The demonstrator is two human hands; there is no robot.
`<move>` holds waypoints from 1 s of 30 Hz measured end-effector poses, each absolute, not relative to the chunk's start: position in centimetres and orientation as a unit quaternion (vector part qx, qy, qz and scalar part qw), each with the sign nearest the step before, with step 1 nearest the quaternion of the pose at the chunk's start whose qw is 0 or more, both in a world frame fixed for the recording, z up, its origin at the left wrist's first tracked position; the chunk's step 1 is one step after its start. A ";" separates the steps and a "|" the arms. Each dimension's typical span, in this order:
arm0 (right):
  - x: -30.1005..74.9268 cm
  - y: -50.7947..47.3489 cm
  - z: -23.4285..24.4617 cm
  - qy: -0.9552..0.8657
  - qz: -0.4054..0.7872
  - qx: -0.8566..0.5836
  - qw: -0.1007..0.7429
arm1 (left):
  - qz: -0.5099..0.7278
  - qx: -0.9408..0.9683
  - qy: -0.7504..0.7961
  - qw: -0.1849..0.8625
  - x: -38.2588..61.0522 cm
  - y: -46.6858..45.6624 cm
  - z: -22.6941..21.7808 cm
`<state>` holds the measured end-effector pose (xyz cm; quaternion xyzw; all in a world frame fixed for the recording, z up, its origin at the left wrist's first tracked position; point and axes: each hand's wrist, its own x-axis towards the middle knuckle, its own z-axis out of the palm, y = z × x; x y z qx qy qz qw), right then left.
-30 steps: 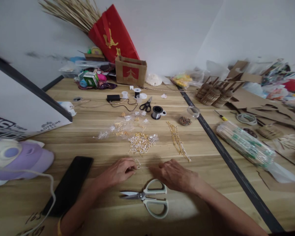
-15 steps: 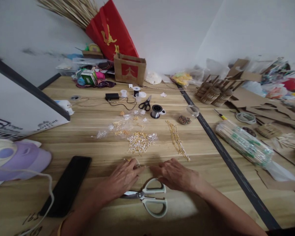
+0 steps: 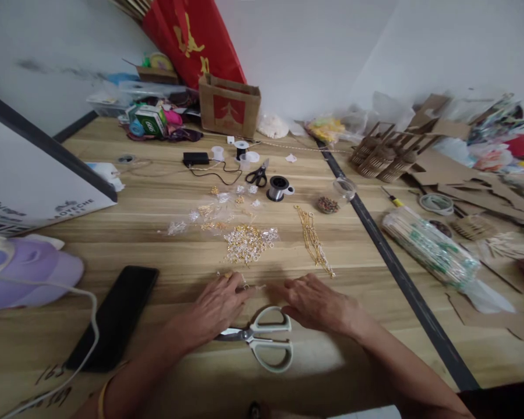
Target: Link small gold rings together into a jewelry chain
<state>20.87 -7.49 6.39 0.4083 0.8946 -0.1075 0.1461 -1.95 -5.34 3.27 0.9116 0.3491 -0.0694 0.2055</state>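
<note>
Head view, lower centre: a thin chain (image 3: 261,287) runs left-right between our left hand (image 3: 218,302) and right hand (image 3: 318,302); fingers' grip, we can't tell; wooden tabletop (image 3: 349,250), pale wall (image 3: 314,64) above.

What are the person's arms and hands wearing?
The left hand and right hand wear no gloves, and no sleeves show on the forearms. A thin yellowish band crosses the left one. A golden spot on the left hand may be a ring.

Left hand (image 3: 219,302) and right hand (image 3: 318,304) nearly meet — both palm-down.
</note>
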 end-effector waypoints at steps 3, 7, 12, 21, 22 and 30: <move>20.9 -7.9 5.7 0.904 -0.087 0.398 0.129 | -0.058 0.914 0.352 0.193 -1.9 -5.4 3.0; 20.8 -8.1 5.4 0.905 -0.085 0.396 0.133 | -0.055 0.917 0.351 0.180 -2.1 -5.5 2.4; 20.8 -7.8 5.5 0.904 -0.102 0.395 0.131 | -0.040 0.923 0.345 0.163 -2.2 -5.4 2.1; 21.0 -7.7 5.8 0.903 -0.096 0.399 0.130 | -0.033 0.922 0.347 0.170 -2.5 -5.3 1.6; 21.0 -7.7 5.9 0.902 -0.094 0.399 0.135 | -0.038 0.921 0.348 0.168 -2.5 -5.2 1.6; 20.8 -7.7 5.9 0.897 -0.124 0.394 0.156 | -0.042 0.923 0.343 0.167 -2.3 -5.1 2.0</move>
